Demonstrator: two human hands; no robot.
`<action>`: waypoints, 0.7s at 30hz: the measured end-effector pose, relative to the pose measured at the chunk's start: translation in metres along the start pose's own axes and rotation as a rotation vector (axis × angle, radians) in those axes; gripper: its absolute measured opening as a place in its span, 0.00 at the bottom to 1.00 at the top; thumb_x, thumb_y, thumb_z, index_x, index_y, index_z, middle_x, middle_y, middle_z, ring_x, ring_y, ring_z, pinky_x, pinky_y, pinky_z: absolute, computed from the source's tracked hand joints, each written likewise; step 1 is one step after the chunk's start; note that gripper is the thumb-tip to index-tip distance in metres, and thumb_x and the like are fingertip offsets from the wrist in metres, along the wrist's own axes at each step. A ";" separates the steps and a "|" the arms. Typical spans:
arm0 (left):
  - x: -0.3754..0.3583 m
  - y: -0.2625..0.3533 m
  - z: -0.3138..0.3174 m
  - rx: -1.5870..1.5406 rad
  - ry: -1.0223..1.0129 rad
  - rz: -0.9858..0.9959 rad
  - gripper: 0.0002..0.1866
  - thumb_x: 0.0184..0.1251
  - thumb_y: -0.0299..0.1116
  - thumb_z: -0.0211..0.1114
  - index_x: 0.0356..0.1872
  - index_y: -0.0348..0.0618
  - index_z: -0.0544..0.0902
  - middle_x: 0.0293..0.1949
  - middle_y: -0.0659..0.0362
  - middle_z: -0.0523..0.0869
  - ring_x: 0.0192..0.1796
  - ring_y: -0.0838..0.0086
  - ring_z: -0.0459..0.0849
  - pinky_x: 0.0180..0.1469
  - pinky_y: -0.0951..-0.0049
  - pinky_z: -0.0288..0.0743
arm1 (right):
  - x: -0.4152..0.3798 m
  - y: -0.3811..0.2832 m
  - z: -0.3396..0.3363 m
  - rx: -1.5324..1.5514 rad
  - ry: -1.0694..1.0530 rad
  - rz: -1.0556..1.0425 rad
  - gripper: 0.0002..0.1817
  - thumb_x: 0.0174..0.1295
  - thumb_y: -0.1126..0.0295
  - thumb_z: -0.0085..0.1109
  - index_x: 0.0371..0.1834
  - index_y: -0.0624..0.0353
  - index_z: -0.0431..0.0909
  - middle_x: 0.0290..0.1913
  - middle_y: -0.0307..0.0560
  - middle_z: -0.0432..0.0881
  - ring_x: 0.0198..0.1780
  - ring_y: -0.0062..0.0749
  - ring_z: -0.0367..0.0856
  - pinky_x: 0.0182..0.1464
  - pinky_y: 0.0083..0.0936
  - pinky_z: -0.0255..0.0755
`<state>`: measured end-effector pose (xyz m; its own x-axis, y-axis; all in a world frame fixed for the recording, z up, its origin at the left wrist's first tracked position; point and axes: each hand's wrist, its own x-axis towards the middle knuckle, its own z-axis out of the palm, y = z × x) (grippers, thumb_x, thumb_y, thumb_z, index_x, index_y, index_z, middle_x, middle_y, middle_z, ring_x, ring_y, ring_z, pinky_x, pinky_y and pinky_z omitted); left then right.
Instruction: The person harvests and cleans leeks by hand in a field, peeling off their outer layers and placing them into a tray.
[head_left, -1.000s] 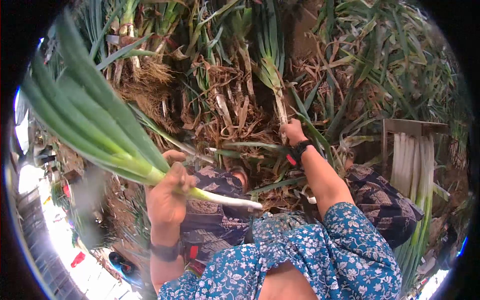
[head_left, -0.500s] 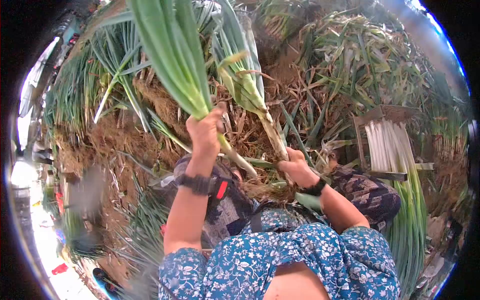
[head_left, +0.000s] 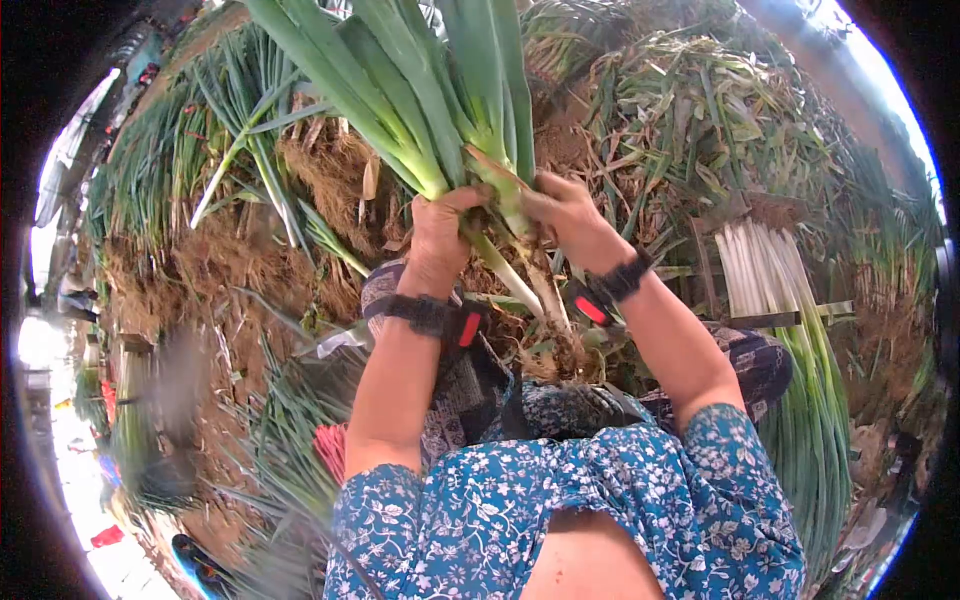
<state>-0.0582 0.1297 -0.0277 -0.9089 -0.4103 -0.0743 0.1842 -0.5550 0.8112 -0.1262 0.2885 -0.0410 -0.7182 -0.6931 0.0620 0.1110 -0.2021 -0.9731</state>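
My left hand (head_left: 440,235) is closed around the neck of a green onion (head_left: 515,280), whose leaves fan up and whose clean white stalk slants down to the right. Beside it, a second green onion (head_left: 548,295) has a brown, soil-stained stalk with roots at its lower end. My right hand (head_left: 575,220) grips this one high on the stalk, where a torn, browning outer leaf (head_left: 495,172) hangs off. Both hands are close together, and their fingertips are partly hidden by the stalks and leaves.
White-stalked green onions (head_left: 760,270) lie in a wooden frame (head_left: 765,320) at right. A heap of stripped leaves (head_left: 710,120) covers the far ground. Rooted green onions (head_left: 150,210) stand at far left. Pink twine (head_left: 332,450) lies by my left elbow.
My right hand has moved up from the lower stalk of the soiled green onion to its neck. Both onions have come together, and my left hand has shifted slightly right.
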 end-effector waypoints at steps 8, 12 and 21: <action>-0.014 -0.003 -0.027 -0.001 0.139 0.120 0.18 0.44 0.14 0.62 0.40 0.35 0.78 0.35 0.58 0.81 0.35 0.69 0.81 0.37 0.71 0.77 | 0.029 0.043 0.030 0.227 0.252 0.107 0.11 0.58 0.69 0.59 0.38 0.68 0.77 0.31 0.39 0.80 0.31 0.19 0.76 0.34 0.20 0.71; -0.024 -0.001 -0.032 0.113 0.130 0.110 0.18 0.44 0.15 0.63 0.41 0.35 0.78 0.35 0.59 0.82 0.34 0.70 0.81 0.35 0.72 0.76 | 0.030 0.052 0.014 -0.829 0.233 -0.052 0.14 0.53 0.67 0.62 0.33 0.69 0.74 0.31 0.61 0.79 0.32 0.44 0.78 0.37 0.32 0.71; -0.029 0.040 -0.056 0.097 0.217 0.287 0.19 0.42 0.15 0.62 0.40 0.42 0.76 0.32 0.63 0.80 0.30 0.75 0.79 0.28 0.80 0.70 | -0.109 0.175 -0.117 -1.321 -0.090 0.356 0.15 0.50 0.69 0.55 0.41 0.62 0.72 0.38 0.60 0.79 0.40 0.54 0.78 0.39 0.46 0.71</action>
<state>-0.0033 0.0790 -0.0259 -0.7228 -0.6891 0.0514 0.3746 -0.3283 0.8671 -0.1087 0.4100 -0.2438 -0.7367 -0.6204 -0.2689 -0.4890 0.7635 -0.4218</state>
